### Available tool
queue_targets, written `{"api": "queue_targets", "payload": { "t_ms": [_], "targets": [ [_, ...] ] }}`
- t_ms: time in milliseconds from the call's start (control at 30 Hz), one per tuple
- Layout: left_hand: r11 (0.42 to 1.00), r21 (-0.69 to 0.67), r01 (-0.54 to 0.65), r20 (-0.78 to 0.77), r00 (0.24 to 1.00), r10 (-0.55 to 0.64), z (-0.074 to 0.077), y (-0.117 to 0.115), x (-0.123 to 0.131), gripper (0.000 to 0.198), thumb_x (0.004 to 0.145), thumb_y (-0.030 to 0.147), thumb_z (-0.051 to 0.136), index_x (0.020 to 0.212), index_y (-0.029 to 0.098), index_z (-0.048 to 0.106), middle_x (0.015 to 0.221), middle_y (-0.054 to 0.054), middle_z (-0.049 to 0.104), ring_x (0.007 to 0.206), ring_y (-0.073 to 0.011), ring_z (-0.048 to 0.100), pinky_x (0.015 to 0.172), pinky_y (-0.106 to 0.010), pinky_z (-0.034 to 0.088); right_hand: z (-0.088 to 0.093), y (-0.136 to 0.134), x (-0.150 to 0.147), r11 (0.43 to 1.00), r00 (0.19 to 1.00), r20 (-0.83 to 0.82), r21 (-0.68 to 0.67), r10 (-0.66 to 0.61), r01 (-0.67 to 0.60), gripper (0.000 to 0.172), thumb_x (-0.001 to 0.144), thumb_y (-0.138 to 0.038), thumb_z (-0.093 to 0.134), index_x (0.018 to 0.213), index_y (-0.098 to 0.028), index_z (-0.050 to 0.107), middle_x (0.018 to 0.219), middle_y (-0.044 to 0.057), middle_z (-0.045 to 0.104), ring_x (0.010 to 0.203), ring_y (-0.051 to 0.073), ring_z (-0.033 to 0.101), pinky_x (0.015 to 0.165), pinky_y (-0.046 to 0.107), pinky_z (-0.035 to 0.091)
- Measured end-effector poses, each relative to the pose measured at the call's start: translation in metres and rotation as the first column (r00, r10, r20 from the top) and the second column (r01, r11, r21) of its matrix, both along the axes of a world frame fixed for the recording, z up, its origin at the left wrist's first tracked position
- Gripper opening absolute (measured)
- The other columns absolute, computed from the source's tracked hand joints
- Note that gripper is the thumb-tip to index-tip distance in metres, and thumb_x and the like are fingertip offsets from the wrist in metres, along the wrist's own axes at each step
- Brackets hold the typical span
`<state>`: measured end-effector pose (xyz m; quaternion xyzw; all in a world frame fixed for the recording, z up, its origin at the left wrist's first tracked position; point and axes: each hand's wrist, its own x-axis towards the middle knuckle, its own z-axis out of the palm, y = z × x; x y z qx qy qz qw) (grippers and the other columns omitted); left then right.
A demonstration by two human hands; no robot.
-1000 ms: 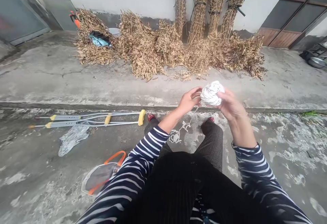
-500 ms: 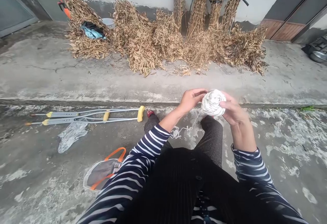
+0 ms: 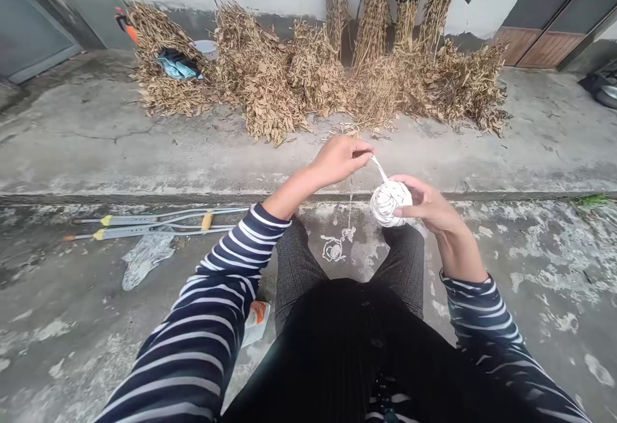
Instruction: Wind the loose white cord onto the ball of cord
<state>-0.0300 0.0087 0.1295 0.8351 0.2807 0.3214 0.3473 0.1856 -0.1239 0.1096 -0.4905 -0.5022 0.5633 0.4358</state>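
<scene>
My right hand (image 3: 427, 206) cups a white ball of string (image 3: 388, 202) in front of my knees, fingers wrapped round it. My left hand (image 3: 340, 159) is up and to the left of the ball, pinching the string's strand (image 3: 377, 167), which runs taut from my fingers down to the ball. A thin line of the same string hangs below my left hand to a loose tangle of string (image 3: 334, 247) on the concrete between my legs. Both arms wear dark sleeves with white stripes.
Bundles of dried stalks (image 3: 308, 76) lie and lean along the far wall, with a blue cloth (image 3: 176, 66) on one. A pair of crutches (image 3: 159, 224) lies to the left beside a clear plastic bag (image 3: 144, 259). A raised concrete step (image 3: 144, 185) crosses ahead.
My left hand has lifted away from the ball, up and to the left, drawing a strand taut. My left arm now covers the orange-handled bag on the ground.
</scene>
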Motion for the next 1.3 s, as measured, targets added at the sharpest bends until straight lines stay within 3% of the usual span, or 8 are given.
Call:
{"api": "queue_targets", "payload": {
  "t_ms": [200,367,533,600,767,900,1100,1300],
  "targets": [
    [0.971,-0.105,0.217,-0.177,0.956,-0.232,0.018,0.025,-0.008,0.013,0.080,0.015,0.068,0.068,0.016,0.071,0.057,0.001,0.061,0.059,-0.0115,0.060,0.068,-0.027,0.048,0.006,0.005,0.003,0.989,0.986,0.085,0.021,0.145,-0.147,0.066,0.055,-0.024,0.097,0.117,-0.022,0.071,0.100,0.002,0.070,0.092,0.018,0.062,0.085,0.030,0.053],
    [0.951,-0.277,0.135,0.040,0.991,-0.129,-0.025,0.037,0.008,0.009,0.070,0.010,0.078,0.066,0.017,0.075,0.054,-0.001,0.062,0.067,-0.0185,0.070,0.074,-0.032,0.055,0.005,0.007,0.001,0.985,0.988,0.005,0.076,0.152,-0.152,0.066,0.053,-0.023,0.098,0.114,-0.025,0.073,0.104,0.002,0.069,0.097,0.018,0.063,0.084,0.027,0.053],
    [0.784,-0.518,0.341,0.077,0.932,-0.354,-0.065,0.026,0.027,0.010,0.065,0.010,0.085,0.072,0.016,0.081,0.061,-0.003,0.069,0.062,-0.0177,0.069,0.070,-0.033,0.058,-0.012,0.008,0.010,0.997,0.984,-0.172,-0.055,0.046,-0.056,0.066,0.050,-0.025,0.093,0.114,-0.024,0.074,0.103,0.004,0.074,0.093,0.022,0.068,0.086,0.034,0.056],
    [0.767,-0.568,0.299,0.135,0.953,-0.272,-0.078,0.017,0.030,0.007,0.071,0.014,0.082,0.078,0.013,0.081,0.068,-0.005,0.072,0.061,-0.0147,0.067,0.067,-0.031,0.059,-0.019,0.011,0.016,0.995,0.977,-0.209,-0.101,-0.044,0.023,0.064,0.051,-0.026,0.088,0.113,-0.023,0.073,0.107,0.005,0.075,0.094,0.024,0.069,0.084,0.036,0.058],
    [0.766,-0.643,0.017,0.320,0.914,0.248,-0.108,-0.023,0.034,0.022,0.086,0.017,0.070,0.105,0.010,0.079,0.109,-0.013,0.078,0.090,-0.0194,0.073,0.070,-0.031,0.064,-0.027,0.020,0.031,0.974,0.939,-0.282,-0.165,-0.194,0.152,0.069,0.061,-0.039,0.082,0.127,-0.027,0.068,0.122,0.005,0.075,0.108,0.029,0.071,0.082,0.043,0.064],
    [0.738,-0.670,0.077,0.452,0.832,0.323,-0.122,-0.054,0.053,0.038,0.085,0.018,0.073,0.122,0.015,0.074,0.130,-0.014,0.073,0.116,-0.0253,0.070,0.076,-0.032,0.065,-0.031,0.023,0.031,0.969,0.930,-0.308,-0.203,-0.199,0.141,0.066,0.064,-0.041,0.082,0.128,-0.027,0.068,0.115,0.003,0.076,0.098,0.025,0.073,0.073,0.039,0.065],
    [0.758,-0.649,0.067,0.473,0.816,0.333,-0.128,-0.063,0.078,0.023,0.085,0.029,0.077,0.101,0.013,0.077,0.093,-0.006,0.080,0.086,-0.0174,0.073,0.080,-0.028,0.060,-0.025,0.021,0.026,0.981,0.948,-0.278,-0.158,-0.153,0.112,0.053,0.073,-0.046,0.079,0.120,-0.026,0.068,0.113,0.004,0.076,0.097,0.026,0.072,0.075,0.043,0.065],
    [0.738,-0.660,0.143,0.320,0.941,0.105,-0.104,-0.051,0.033,0.033,0.085,0.037,0.080,0.105,0.011,0.074,0.056,0.002,0.066,0.043,-0.0081,0.054,0.047,-0.020,0.043,-0.023,0.017,0.043,0.967,0.932,-0.288,-0.190,-0.219,0.168,0.042,0.071,-0.042,0.082,0.108,-0.026,0.070,0.112,0.003,0.076,0.099,0.023,0.072,0.074,0.038,0.064]
  ]
}}
